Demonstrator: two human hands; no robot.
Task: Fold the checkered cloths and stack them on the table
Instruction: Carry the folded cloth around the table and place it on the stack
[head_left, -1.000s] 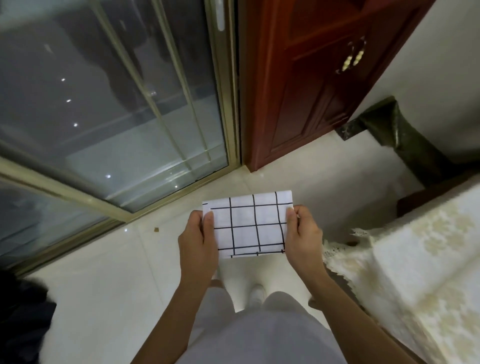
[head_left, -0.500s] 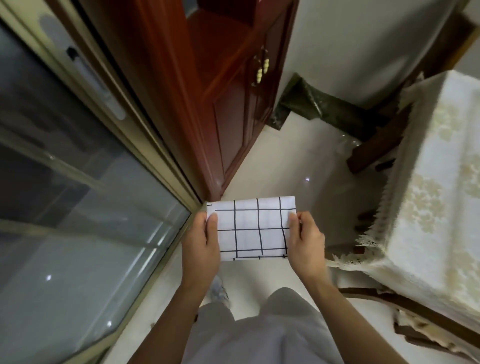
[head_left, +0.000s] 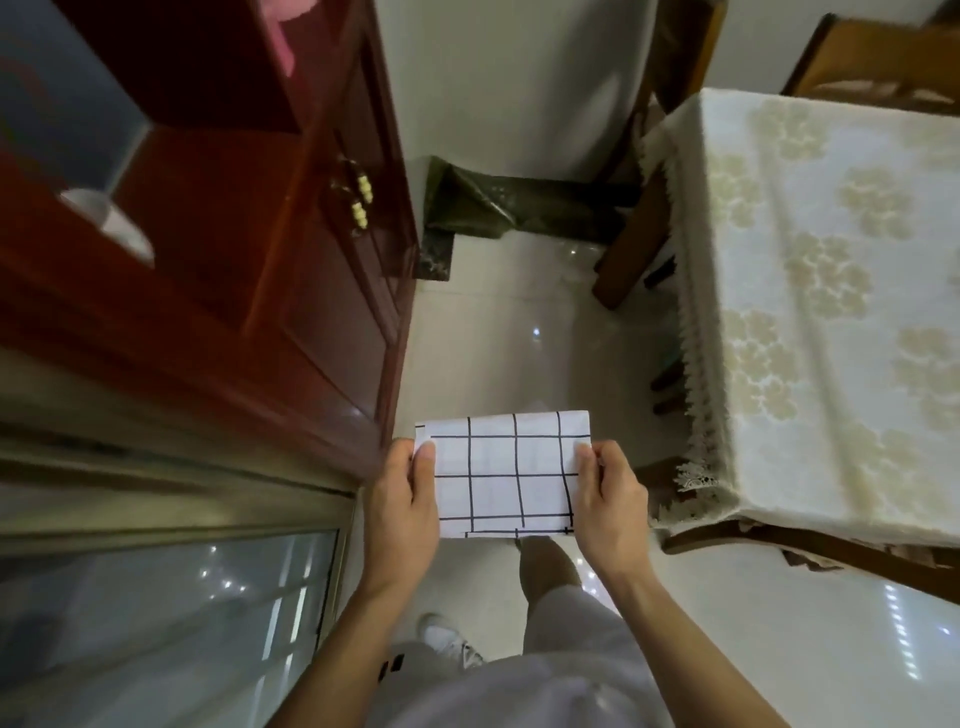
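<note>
A folded white cloth with black check lines (head_left: 501, 473) is held flat in the air over the floor in front of me. My left hand (head_left: 402, 501) grips its left edge, thumb on top. My right hand (head_left: 613, 501) grips its right edge the same way. The table (head_left: 831, 312), covered with a cream floral lace cloth, stands to the right; its near corner is a short way right of my right hand. No other checkered cloth shows on the visible part of the table.
A dark red wooden cabinet (head_left: 291, 260) with brass handles stands close on the left. A sliding glass door (head_left: 171, 623) fills the lower left. Wooden chairs (head_left: 639, 197) sit by the table's far and near sides. Glossy tiled floor (head_left: 514, 338) lies ahead.
My view has swung to the right: the glass door slid to the lower left and the table came into fuller view. Both hands keep the same hold on the folded cloth.
</note>
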